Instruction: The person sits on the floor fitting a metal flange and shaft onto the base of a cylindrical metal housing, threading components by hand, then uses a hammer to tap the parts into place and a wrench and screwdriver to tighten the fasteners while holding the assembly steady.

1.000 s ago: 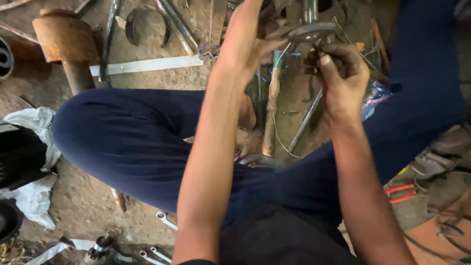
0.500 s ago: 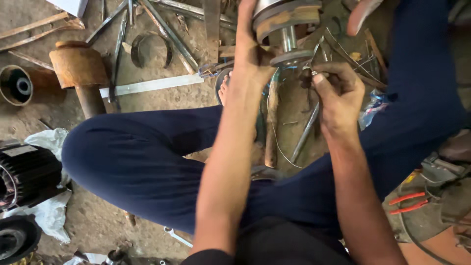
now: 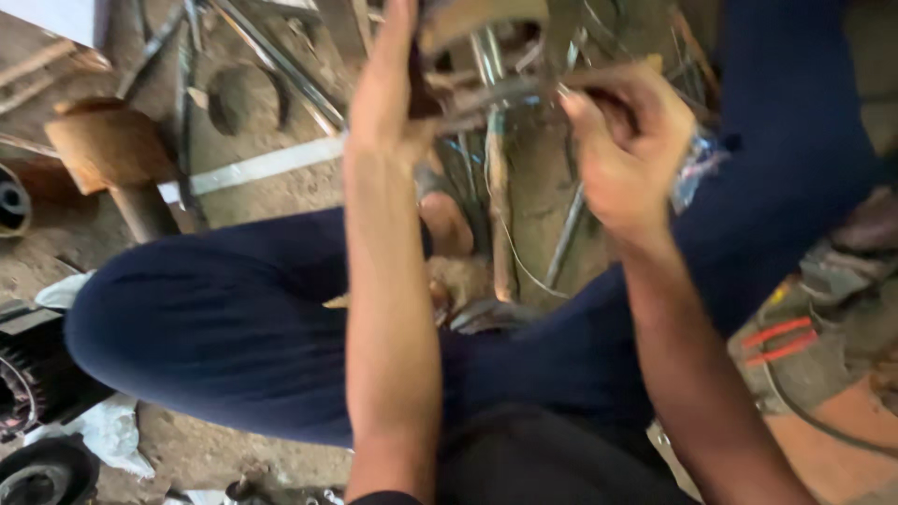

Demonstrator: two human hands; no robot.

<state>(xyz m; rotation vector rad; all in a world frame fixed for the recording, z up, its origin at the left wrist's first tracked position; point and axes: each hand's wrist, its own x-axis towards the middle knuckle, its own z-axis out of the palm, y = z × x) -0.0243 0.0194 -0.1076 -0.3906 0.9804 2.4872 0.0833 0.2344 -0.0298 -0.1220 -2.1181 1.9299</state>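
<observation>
I sit on a dirt floor with my legs in dark blue trousers spread apart. My left hand grips the side of a rusty round metal part on a shiny shaft at the top of the view. My right hand is closed on a thin metal tool or rod that lies across that part. The picture is blurred, so the fingers' exact hold is unclear. My bare foot shows between my arms.
A wooden mallet-like block stands at the left beside a white flat strip and several metal bars. A black motor and white cloth lie at lower left. Red-handled pliers lie at right.
The view has tilted down and drawn closer. Both hands have stayed on the metal part, which now sits nearer the top edge and larger.
</observation>
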